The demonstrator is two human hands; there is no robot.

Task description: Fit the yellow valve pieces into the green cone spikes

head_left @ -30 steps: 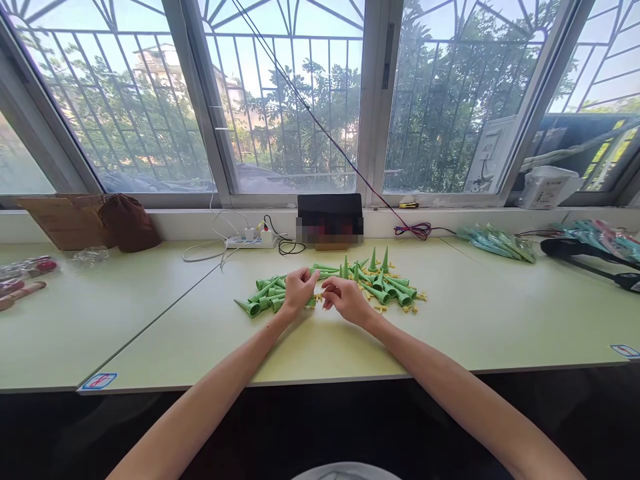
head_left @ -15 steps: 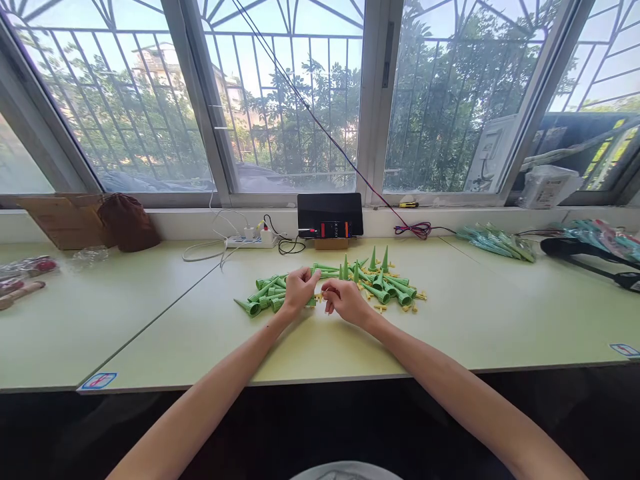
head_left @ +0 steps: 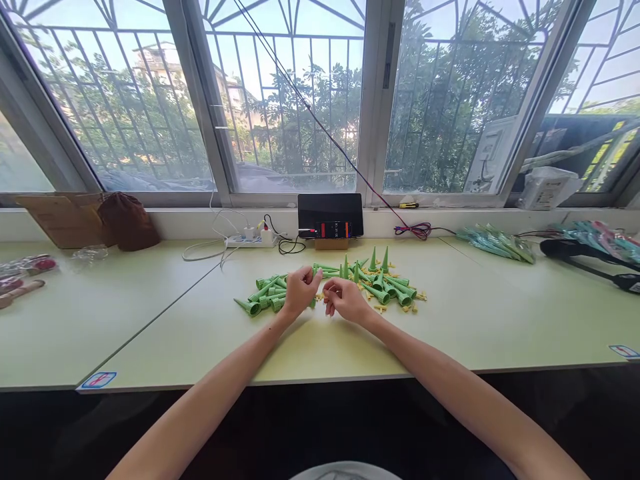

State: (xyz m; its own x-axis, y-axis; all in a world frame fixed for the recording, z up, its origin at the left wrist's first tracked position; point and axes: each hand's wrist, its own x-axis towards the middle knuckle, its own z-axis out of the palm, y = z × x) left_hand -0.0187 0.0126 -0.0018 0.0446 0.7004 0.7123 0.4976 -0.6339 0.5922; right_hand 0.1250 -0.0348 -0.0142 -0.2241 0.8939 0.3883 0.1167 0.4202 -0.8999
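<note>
My left hand [head_left: 301,292] is closed around a green cone [head_left: 313,303], whose lower end shows under the fingers. Facing it, with a small gap between them, my right hand [head_left: 346,299] has its fingers bent in a pinch. What lies between those fingertips is too small to make out. Left of my hands is a pile of ribbed hollow green cones [head_left: 253,308]. More green cones [head_left: 404,298] lie to the right, and a few stand point up, such as a cone [head_left: 385,259] at the back. Small yellow T-shaped pieces [head_left: 381,309] are scattered among them.
A dark tablet [head_left: 330,207] with a phone [head_left: 336,230] in front leans at the window ledge. Nearby are a power strip [head_left: 250,240] and cables. A brown bag [head_left: 129,221] stands left; bagged green items [head_left: 495,241] and a black strap-like object [head_left: 580,257] lie right.
My left hand has turned slightly, and less of the green cone shows below its fingers. My right hand's fingers have shifted a little; the piles stay as they were.
</note>
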